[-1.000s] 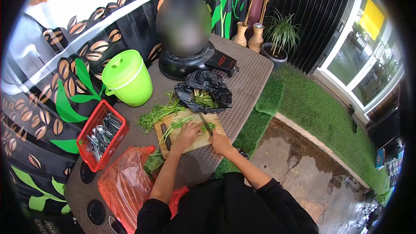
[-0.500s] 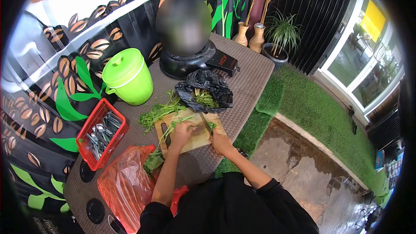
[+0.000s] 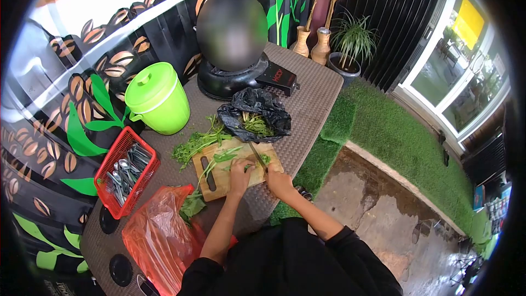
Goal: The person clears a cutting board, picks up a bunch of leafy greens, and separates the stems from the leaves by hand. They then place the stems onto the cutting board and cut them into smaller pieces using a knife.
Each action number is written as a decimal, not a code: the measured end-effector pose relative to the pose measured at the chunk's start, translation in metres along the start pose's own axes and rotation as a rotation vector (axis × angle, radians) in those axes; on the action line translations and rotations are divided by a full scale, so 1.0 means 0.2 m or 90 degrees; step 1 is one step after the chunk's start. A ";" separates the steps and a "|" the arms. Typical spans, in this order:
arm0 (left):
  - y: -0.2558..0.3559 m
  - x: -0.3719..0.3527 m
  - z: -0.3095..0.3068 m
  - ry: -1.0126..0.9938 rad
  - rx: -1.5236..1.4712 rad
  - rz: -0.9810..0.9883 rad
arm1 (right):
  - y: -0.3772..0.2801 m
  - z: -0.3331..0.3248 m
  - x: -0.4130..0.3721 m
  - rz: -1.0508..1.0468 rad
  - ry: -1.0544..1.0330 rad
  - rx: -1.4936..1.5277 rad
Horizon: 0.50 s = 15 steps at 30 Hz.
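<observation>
My right hand [image 3: 279,183] is wrapped round the handle of a knife [image 3: 257,154], whose blade points away from me across a wooden cutting board [image 3: 221,184]. On the board's left side, my left hand [image 3: 240,175] presses down with bent fingers on leafy green stems [image 3: 224,157]; the fingers partly hide them. Small chopped bits [image 3: 266,159] lie to the right of the blade. A loose pile of greens [image 3: 193,148] overlaps the board's far left corner. Behind the board sits an open black plastic bag [image 3: 230,123] with cut greens inside.
A lidded green bucket [image 3: 170,104] and a red basket [image 3: 153,165] of cutlery stand to the left. An orange-red plastic bag [image 3: 159,235] lies near me. At the back is a black stove [image 3: 219,85] under a blurred patch. The table edge [image 3: 316,137] runs along the right.
My left hand has come down and slightly right, from above the stems to the board near the knife. The right hand keeps its grip, with the knife barely shifted.
</observation>
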<state>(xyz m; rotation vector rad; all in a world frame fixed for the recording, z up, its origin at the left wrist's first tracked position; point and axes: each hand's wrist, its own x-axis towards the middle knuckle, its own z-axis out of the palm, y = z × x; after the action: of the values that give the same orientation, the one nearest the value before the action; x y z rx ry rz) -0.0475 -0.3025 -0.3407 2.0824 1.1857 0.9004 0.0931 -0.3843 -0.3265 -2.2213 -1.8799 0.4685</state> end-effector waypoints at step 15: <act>-0.01 0.00 0.05 0.085 0.065 0.084 | -0.03 -0.03 -0.03 0.010 -0.015 0.022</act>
<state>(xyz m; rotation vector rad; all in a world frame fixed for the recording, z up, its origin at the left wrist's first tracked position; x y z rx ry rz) -0.0408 -0.3032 -0.3474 2.2336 1.1963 1.0745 0.0900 -0.3886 -0.3177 -2.2196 -1.8522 0.5273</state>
